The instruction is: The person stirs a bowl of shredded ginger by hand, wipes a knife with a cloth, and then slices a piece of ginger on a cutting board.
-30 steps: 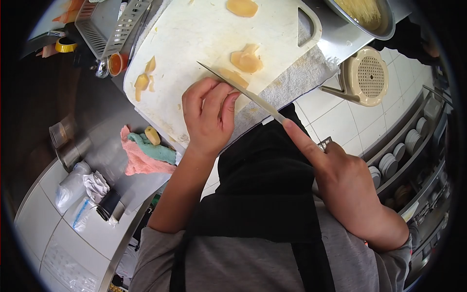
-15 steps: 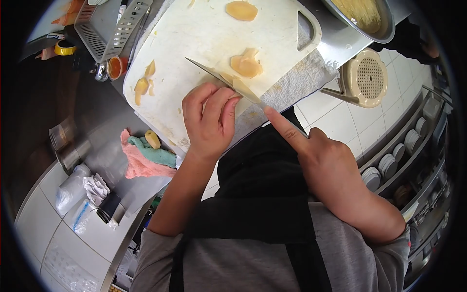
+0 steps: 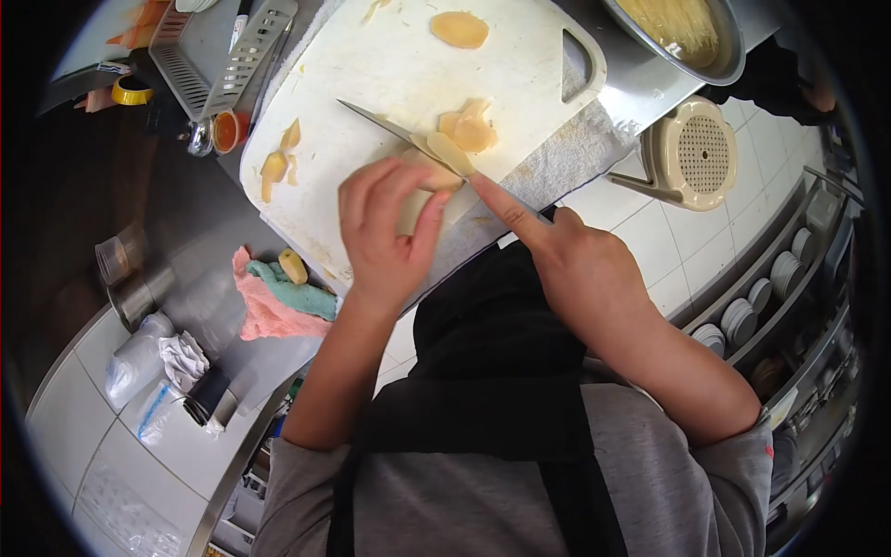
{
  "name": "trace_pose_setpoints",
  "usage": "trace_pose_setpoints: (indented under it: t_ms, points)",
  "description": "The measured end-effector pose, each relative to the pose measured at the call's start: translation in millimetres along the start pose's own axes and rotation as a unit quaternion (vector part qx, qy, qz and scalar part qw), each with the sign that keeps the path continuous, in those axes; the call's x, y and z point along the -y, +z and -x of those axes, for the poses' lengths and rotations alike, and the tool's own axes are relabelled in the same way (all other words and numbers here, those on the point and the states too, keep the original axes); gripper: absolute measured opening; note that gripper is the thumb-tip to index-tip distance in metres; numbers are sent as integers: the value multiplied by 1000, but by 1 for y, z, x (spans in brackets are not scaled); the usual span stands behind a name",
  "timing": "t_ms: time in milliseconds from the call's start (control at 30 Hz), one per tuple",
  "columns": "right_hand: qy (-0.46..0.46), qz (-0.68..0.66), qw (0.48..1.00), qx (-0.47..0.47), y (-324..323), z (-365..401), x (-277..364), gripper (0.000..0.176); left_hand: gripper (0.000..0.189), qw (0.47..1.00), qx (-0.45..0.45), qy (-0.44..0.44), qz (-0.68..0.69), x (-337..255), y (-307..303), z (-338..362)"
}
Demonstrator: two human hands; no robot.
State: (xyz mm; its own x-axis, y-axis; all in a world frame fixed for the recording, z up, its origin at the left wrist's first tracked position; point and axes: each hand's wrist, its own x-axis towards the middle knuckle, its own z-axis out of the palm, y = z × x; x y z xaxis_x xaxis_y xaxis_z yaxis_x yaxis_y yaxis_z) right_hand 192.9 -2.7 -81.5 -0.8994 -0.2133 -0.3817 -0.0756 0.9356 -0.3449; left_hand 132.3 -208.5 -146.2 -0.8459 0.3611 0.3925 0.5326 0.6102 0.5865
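My right hand [image 3: 580, 260] grips a kitchen knife [image 3: 371, 118], its index finger stretched along the top of the blade. The handle is hidden in the palm. With curled fingers and thumb, my left hand [image 3: 382, 218] holds a peeled potato [image 3: 438, 174] against the white cutting board [image 3: 371, 46]. The blade stands along the potato's far side, and a thin potato slice [image 3: 449, 153] leans on the blade. Just beyond lies a small pile of potato slices [image 3: 469, 126]. A single oval slice [image 3: 459, 30] rests farther up the board. Potato scraps [image 3: 275, 168] lie at the board's left.
A metal bowl [image 3: 738, 70] of pale shreds stands at the upper right. Under the board is a white towel [image 3: 594, 144]. Pink and green cloths [image 3: 269, 306] lie left, beside another potato piece [image 3: 292, 265]. A beige stool [image 3: 705, 153] stands on the floor.
The knife and my right hand have shifted left and away from my body along the potato. My left hand's thumb has spread out more, and a slice now shows against the blade.
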Motion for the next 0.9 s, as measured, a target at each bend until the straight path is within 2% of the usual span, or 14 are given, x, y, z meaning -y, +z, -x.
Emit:
trace_pose_setpoints:
  t_ms: [100,200,233,300,433,500,633,833,900]
  points:
    - [7,-6,1000,1,0,1,1,92,29,1000,12,-12,-11,7,-17,-24]
    - [7,-8,1000,2,0,1,3,92,30,972,216,25,-87,6,-40,-66]
    - [11,-3,1000,7,-1,1,4,92,30,972,215,25,-88,5,-45,-77]
    - [16,1,1000,10,-1,1,5,92,25,940,326,59,-78,5,-51,-94]
    - [10,13,1000,-3,4,2,6,89,18,920,372,81,-90,1,-51,-114]
    - [6,27,999,-16,5,3,6,85,13,890,441,69,-91,-5,-49,-122]
    - [12,3,1000,-4,6,3,7,91,11,890,438,85,-91,-6,-40,-124]
    - [11,3,1000,-17,9,4,6,91,10,867,487,75,-72,-11,-41,-132]
    - [14,3,1000,-17,11,5,7,90,11,845,526,48,-88,-13,-40,-137]
